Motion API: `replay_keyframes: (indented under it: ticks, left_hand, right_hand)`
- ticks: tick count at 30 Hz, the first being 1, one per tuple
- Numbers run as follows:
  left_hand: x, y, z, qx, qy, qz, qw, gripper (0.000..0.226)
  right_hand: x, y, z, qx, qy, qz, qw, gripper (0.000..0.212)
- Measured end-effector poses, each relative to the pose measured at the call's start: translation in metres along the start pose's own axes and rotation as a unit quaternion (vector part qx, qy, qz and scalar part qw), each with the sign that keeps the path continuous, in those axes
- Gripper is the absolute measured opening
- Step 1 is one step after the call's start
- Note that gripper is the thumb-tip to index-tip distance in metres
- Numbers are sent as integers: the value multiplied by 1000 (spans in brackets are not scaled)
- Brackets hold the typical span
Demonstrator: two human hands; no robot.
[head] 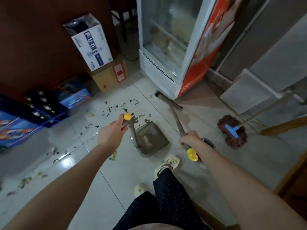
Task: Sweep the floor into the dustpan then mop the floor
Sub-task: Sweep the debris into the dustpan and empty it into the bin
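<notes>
My left hand grips the yellow-capped handle of the grey dustpan, which rests on the white tiled floor in front of my feet. A pale lump of dirt lies inside the pan. My right hand holds the broom near its yellow-tipped handle end. The broom's dark bristle head lies on the floor by the fridge base. Dark and green scraps are scattered over the tiles left of and beyond the dustpan. A reddish-brown mop with a blue clamp lies on the floor at the right.
A glass-door fridge stands ahead. Stacked cardboard boxes and a crate of bottles line the left wall. Blue drink cartons sit at far left. Wooden furniture edges the right side.
</notes>
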State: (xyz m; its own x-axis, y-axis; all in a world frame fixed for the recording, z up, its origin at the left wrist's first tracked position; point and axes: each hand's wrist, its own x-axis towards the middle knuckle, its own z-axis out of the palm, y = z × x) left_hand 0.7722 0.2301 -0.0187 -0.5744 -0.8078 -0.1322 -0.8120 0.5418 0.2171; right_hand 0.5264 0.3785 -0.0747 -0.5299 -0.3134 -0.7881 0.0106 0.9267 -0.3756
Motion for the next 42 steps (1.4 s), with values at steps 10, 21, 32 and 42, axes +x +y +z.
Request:
replay_keyframes:
  ticks: [10, 21, 32, 42]
  left_hand:
    - [-53, -56, -7, -8, 26, -61, 998, 25]
    - [-32, -73, -19, -5, 22, -149, 989, 29]
    - [46, -74, -27, -1, 20, -195, 981, 31]
    - [119, -100, -28, -18, 25, -216, 976, 29]
  right_hand:
    - [-37, -35, 48, 8, -20, -59, 998, 21]
    - [12, -84, 49, -56, -31, -79, 995, 21]
    - [82, -157, 25, -90, -61, -89, 990, 20]
    - [157, -220, 27, -96, -52, -68, 992, 22]
